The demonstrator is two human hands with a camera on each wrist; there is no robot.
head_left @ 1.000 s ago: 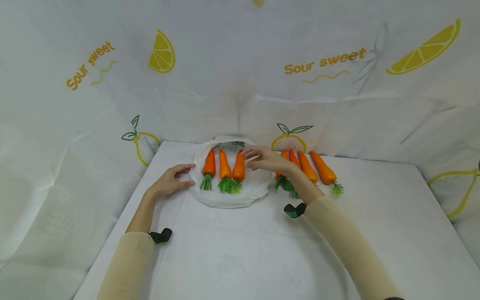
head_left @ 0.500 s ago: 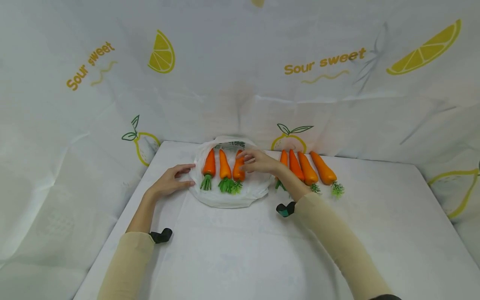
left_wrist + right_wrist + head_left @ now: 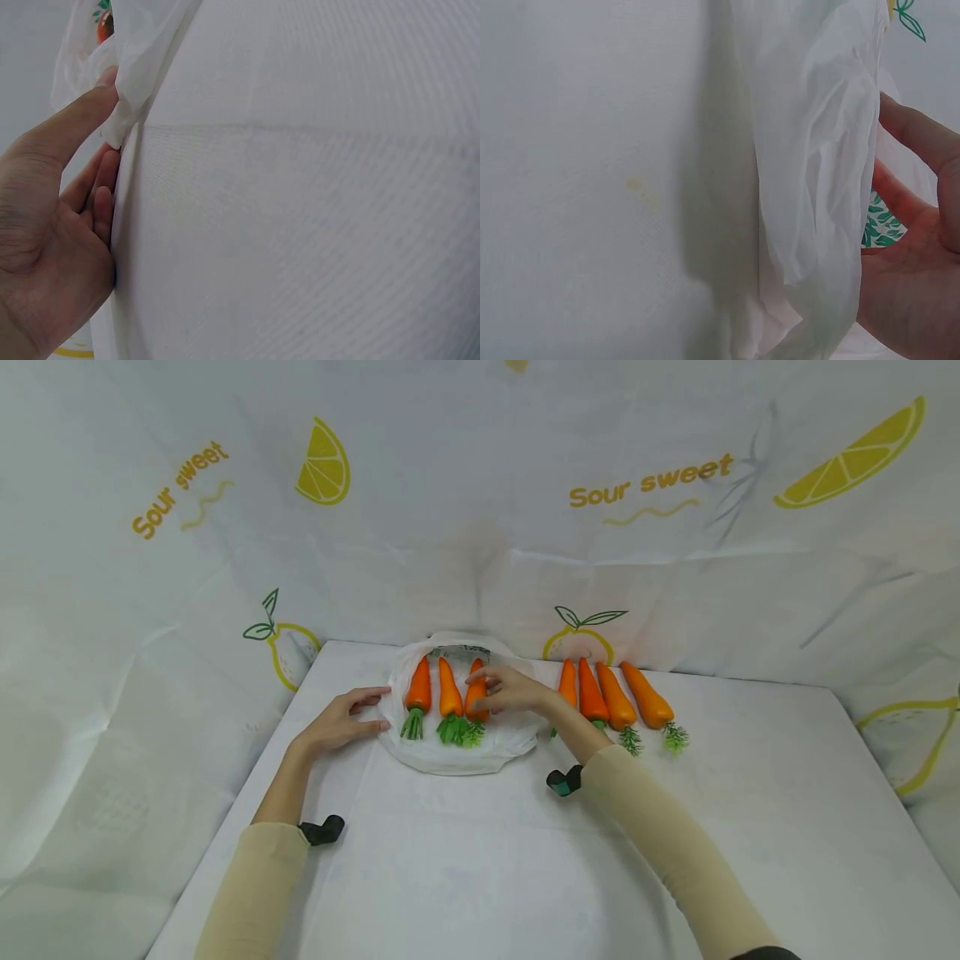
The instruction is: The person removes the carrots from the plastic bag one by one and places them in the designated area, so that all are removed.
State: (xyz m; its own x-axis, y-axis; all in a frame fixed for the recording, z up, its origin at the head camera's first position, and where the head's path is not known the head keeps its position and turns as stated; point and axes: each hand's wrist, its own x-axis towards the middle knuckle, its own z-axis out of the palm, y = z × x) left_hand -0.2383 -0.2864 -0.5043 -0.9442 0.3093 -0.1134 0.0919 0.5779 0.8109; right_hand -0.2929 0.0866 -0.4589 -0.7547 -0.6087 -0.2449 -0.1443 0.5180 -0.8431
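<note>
Three orange carrots (image 3: 448, 693) are laid side by side within the outline of a thin white bag (image 3: 457, 763), their tips turned toward the back and their green tops toward the front; the bag is spread on the white worktop (image 3: 465, 860). The bag's left edge is touched by the left hand (image 3: 341, 722), whose thumb and fingers are parted; in the left wrist view the thumb is laid against the plastic, and the fingers are seen lower, beside a folded corner. The right hand (image 3: 513, 689) is placed over the rightmost of the three, its thumb and fingers spread and lightly bent; whether that carrot is touched cannot be told. In the right wrist view the fingertips are met by a raised, creased wall of the bag, and a green leaf pattern (image 3: 881, 221) is seen between the fingers. Four further carrots (image 3: 617, 697) are set in a row on the worktop to the right of the bag, the leftmost partly hidden by the right wrist. The forearms are covered by beige sleeves (image 3: 251, 893). Behind, a white sheet (image 3: 450, 543) is printed with lemons, slices and the words "Sour sweet".
</note>
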